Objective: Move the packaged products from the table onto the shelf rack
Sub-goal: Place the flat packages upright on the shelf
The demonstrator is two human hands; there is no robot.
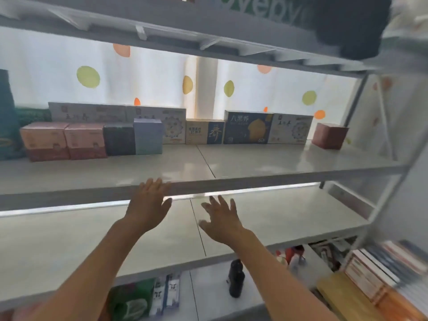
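I face a white shelf rack (231,181). On its middle shelf stand several packaged boxes: two pink boxes (62,141), a dark box (119,140), a pale blue box (148,136), a navy and yellow box (247,128), a cream box (291,129) and a red box (328,135) at the far right. My left hand (148,205) is stretched out with fingers straight at the shelf's front edge and holds nothing. My right hand (222,218) is spread open over the shelf below, also holding nothing.
A teal bag (7,117) stands at the shelf's left end. The lower shelf (69,246) spans the view under my arms. Beneath it are a dark bottle (236,278), green and white packets (143,297) and stacked flat boxes (370,279) at the right.
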